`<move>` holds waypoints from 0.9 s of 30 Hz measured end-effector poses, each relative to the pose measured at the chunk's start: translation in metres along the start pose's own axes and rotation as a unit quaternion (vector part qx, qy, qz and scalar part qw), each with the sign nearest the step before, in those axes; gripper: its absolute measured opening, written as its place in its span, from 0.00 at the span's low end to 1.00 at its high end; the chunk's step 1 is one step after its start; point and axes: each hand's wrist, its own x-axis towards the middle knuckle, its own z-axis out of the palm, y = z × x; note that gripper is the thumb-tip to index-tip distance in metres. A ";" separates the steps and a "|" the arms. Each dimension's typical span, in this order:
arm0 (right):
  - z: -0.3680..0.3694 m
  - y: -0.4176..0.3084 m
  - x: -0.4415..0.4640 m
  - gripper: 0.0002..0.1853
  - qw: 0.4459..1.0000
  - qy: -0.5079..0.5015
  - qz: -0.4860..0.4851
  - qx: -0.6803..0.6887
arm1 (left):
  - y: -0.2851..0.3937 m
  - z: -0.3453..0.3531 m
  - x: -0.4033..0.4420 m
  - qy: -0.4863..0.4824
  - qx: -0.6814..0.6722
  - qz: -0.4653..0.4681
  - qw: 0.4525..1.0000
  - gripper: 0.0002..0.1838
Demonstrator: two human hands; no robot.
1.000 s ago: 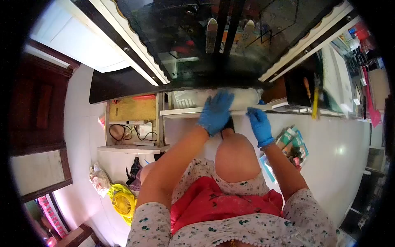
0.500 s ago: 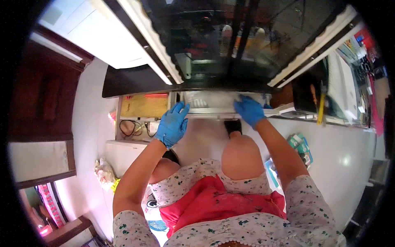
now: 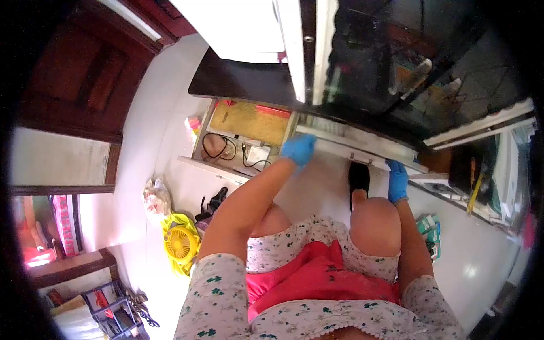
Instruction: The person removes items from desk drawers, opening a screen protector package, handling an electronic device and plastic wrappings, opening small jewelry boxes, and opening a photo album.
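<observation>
My left hand [image 3: 298, 149], in a blue glove, is at the left end of the middle drawer [image 3: 340, 148], near the divider; it is blurred, and its fingers cannot be made out. My right hand [image 3: 398, 180], also gloved in blue, rests with its fingers at the front edge of the same drawer, toward its right end. That drawer is pulled out only a little, with whitish contents behind its front. Left of it an open drawer [image 3: 212, 165] holds a yellow-brown board [image 3: 247, 122], a black cable [image 3: 220, 146] and a white adapter [image 3: 258, 156].
Dark glass doors [image 3: 419, 56] rise above the drawers. On the floor at left lie a yellow fan [image 3: 181, 242] and a plastic bag [image 3: 157, 198]. Green and white packets [image 3: 429, 231] lie at right. A tool caddy [image 3: 113, 309] stands at lower left. My knees are below the drawers.
The view has swung left. My right hand has moved from over the middle drawer's contents to its front edge. The middle drawer is further in, with less of its inside showing.
</observation>
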 end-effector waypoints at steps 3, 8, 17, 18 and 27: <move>0.023 0.037 0.027 0.15 0.997 0.059 -0.023 -0.033 | -0.006 0.015 0.029 0.058 -0.030 -0.007 0.998 0.12; 0.008 0.039 0.063 0.13 0.999 -0.015 0.011 -0.042 | -0.001 0.016 0.055 0.024 -0.030 -0.048 0.998 0.15; -0.025 -0.053 0.033 0.12 0.994 0.097 -0.042 -0.019 | -0.006 -0.005 0.033 -0.041 -0.021 0.045 0.998 0.14; -0.028 -0.069 0.035 0.14 0.992 0.099 -0.076 -0.034 | -0.002 -0.011 0.026 0.034 -0.017 0.078 0.996 0.14; -0.023 -0.077 0.035 0.28 0.972 -0.001 -0.113 -0.207 | 0.023 -0.001 0.023 0.059 0.092 0.179 0.978 0.22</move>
